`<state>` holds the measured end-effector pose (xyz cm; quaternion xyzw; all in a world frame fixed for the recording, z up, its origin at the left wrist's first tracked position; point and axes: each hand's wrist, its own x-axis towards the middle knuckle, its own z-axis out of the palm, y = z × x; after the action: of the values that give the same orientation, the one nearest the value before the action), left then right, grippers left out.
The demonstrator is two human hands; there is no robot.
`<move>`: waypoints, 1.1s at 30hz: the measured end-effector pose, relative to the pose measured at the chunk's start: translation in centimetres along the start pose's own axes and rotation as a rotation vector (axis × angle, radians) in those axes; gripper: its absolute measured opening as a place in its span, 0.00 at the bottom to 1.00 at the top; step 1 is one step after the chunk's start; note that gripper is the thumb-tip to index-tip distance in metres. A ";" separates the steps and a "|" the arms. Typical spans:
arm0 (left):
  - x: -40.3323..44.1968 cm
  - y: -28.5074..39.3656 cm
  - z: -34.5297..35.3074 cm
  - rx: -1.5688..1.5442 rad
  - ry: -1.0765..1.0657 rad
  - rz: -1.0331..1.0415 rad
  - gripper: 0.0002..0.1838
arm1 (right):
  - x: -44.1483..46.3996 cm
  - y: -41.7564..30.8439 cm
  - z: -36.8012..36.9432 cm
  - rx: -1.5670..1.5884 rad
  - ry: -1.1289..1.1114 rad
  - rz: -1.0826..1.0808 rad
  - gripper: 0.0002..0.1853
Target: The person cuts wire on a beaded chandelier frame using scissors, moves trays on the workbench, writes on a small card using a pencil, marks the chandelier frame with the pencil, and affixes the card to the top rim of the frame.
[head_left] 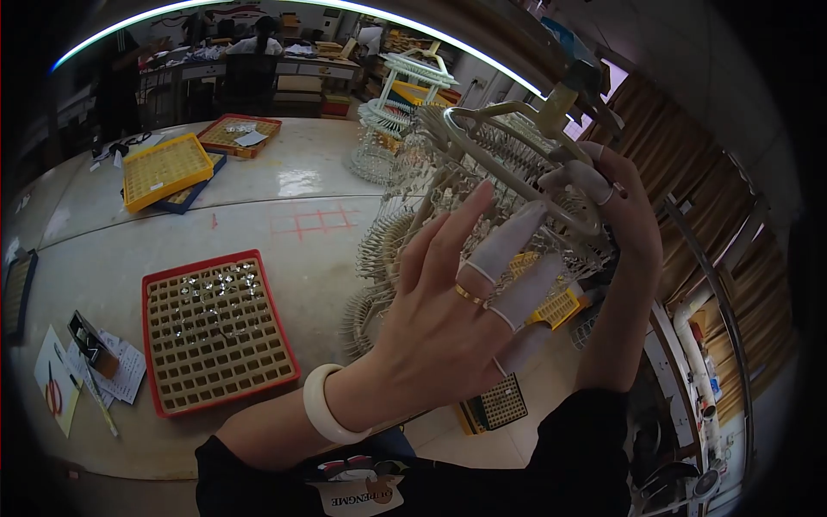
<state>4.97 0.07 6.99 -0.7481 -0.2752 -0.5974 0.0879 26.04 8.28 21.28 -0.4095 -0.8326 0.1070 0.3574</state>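
Note:
A pale rack [508,159] with a looped top frame and many small wire hooks hangs before me, with small shiny pieces on it that are too small to name. My left hand [457,293] reaches across its front, fingers stretched and apart; some wear white finger cots. One covered fingertip lies at the loop. A gold ring and a cream bangle [320,405] are on that hand and wrist. My right hand [607,185], also with finger cots, curls its fingers round the rack's upper frame, just below the hanger fitting [560,108]. The rack partly hides its fingertips.
On the table [327,302] sits a red tray [289,345] with square cells and shiny bits. Scissors [53,392] and papers lie left of it. Farther back are a yellow tray [168,172], another red tray [271,133] and a second rack [379,121]. A person [258,43] sits beyond.

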 end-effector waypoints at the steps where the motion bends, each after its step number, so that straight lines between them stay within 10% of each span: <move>1: -0.2 0.3 -0.2 0.000 -0.013 0.000 0.24 | 0.0 0.1 -0.1 0.024 -0.029 -0.044 0.20; 33: -1.0 1.2 -0.8 -0.041 0.064 -0.028 0.20 | 0.7 0.4 0.3 0.062 -0.139 -0.169 0.27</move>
<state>4.72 -1.59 6.47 -0.7262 -0.2705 -0.6278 0.0730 25.81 9.08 21.23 -0.3182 -0.8833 0.1302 0.3188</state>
